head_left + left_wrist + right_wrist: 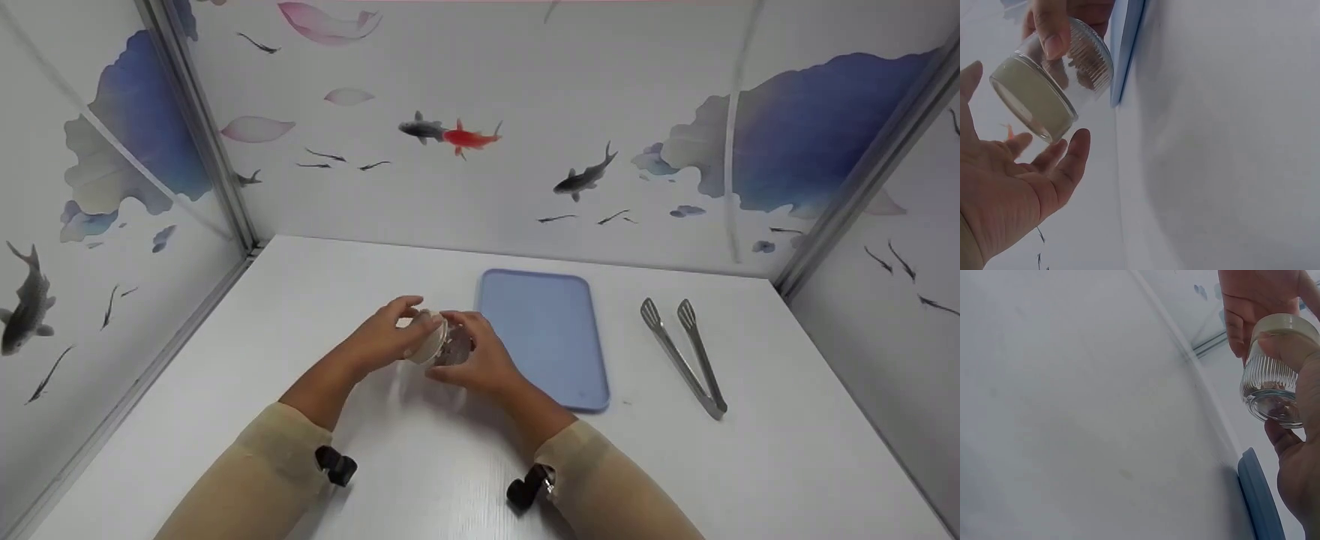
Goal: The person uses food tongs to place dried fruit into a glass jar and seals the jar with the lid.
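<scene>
A clear ribbed glass jar [1090,62] with a pale lid [1030,97] is tilted on its side above the white table, lid toward the left. My right hand [486,358] grips the jar's glass body, thumb on one side and fingers on the other. Around the lid, my left hand [379,339] is spread with its fingers apart; in the left wrist view its fingertips stand close to the lid's rim without curling round it. Through the glass, the right wrist view shows the ribbed wall and round base [1275,405].
A blue rectangular tray [544,337] lies on the table [315,292] just right of the hands. Farther right lie metal tongs [694,367], arms spread. White panels [480,195] with painted fish enclose the back and sides.
</scene>
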`<state>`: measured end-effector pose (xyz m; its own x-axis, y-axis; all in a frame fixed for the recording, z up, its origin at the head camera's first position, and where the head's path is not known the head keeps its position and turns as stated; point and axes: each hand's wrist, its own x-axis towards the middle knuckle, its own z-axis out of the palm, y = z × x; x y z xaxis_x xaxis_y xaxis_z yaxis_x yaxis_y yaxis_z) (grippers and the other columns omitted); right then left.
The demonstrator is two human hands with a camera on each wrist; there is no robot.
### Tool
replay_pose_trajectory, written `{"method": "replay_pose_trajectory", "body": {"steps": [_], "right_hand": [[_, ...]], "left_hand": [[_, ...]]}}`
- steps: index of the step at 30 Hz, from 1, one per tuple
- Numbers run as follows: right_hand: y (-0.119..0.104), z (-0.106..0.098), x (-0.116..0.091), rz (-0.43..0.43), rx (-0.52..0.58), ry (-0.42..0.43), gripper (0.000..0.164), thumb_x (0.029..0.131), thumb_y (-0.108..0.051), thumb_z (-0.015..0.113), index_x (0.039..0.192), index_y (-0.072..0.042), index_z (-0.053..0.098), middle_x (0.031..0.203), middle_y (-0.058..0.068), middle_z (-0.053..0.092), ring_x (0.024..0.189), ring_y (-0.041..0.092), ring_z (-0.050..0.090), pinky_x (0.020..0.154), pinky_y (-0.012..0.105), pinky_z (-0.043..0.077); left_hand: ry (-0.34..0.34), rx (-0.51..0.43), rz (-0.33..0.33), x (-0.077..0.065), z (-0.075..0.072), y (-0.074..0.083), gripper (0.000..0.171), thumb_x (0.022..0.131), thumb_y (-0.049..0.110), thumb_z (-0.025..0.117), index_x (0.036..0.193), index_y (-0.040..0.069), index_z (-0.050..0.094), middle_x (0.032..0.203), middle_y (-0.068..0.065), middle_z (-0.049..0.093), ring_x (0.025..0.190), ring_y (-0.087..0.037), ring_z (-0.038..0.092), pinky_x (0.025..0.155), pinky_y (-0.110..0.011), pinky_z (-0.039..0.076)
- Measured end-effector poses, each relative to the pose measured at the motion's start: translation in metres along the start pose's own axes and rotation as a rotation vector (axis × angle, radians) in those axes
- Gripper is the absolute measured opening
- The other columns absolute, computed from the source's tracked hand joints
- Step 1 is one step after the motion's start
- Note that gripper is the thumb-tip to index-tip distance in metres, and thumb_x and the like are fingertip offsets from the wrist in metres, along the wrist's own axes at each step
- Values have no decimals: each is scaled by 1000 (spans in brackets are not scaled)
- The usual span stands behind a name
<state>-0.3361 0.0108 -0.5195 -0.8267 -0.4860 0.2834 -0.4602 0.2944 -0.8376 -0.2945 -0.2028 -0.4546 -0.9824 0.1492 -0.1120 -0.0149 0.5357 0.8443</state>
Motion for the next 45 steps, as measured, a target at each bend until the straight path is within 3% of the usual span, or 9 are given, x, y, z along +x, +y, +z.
{"method": "replay_pose_trajectory", "body": {"steps": [4,7,14,22,25,33,37,41,45], "right_hand": [[1,0,0,-16,-15,3,90,76,-33,98,154,-25,54,154,4,53,138,28,55,114,52,53],[2,0,0,-12,-29,-1,90,76,-34,99,154,-26,54,155,4,53,139,27,54,114,53,53],[3,0,0,12,-21,0,91,75,-36,98,154,-29,55,157,3,53,140,29,55,114,53,52],[2,-2,-2,103,148,-14,89,77,-36,97,155,-34,54,153,-1,57,134,24,60,109,46,56],[1,-4,-2,120,238,-29,88,79,-35,96,155,-36,52,153,-2,58,134,22,61,108,42,58],[3,-8,2,134,533,-55,84,91,-24,87,162,-27,42,158,6,55,142,25,57,111,41,57],[5,-9,4,170,579,-48,85,94,-31,84,164,-27,37,163,4,50,151,25,50,124,48,46],[5,-11,4,155,567,-51,81,97,-34,80,165,-28,36,167,0,47,158,25,43,132,53,35],[5,-13,4,126,506,-35,80,98,-38,79,165,-28,38,165,-1,49,157,24,44,130,50,38]], "left_hand": [[28,40,-6,1,1,-1,77,95,69,68,153,21,51,157,-11,53,128,-29,66,95,-42,63],[38,57,16,2,0,-3,67,95,64,72,149,26,55,154,-9,56,127,-28,65,91,-39,62],[5,32,75,0,-2,-5,64,93,54,78,151,34,56,157,-3,54,134,-32,62,93,-41,61],[51,73,121,-2,-2,-4,70,89,56,82,152,46,54,165,0,47,143,-37,55,103,-53,58],[60,52,128,-1,-1,-5,76,88,59,83,155,45,50,165,3,46,143,-35,54,104,-53,58],[24,-142,179,3,4,-10,87,90,53,84,163,33,40,162,6,50,143,-27,55,111,-50,55],[-4,-212,169,5,7,-14,97,90,52,85,167,32,31,166,2,45,154,-33,48,122,-55,48],[7,-239,154,8,11,-17,103,87,55,86,169,32,26,169,1,41,159,-35,42,124,-54,44],[64,-229,156,11,13,-19,105,84,57,88,167,29,31,165,2,47,153,-31,50,121,-51,50]]}}
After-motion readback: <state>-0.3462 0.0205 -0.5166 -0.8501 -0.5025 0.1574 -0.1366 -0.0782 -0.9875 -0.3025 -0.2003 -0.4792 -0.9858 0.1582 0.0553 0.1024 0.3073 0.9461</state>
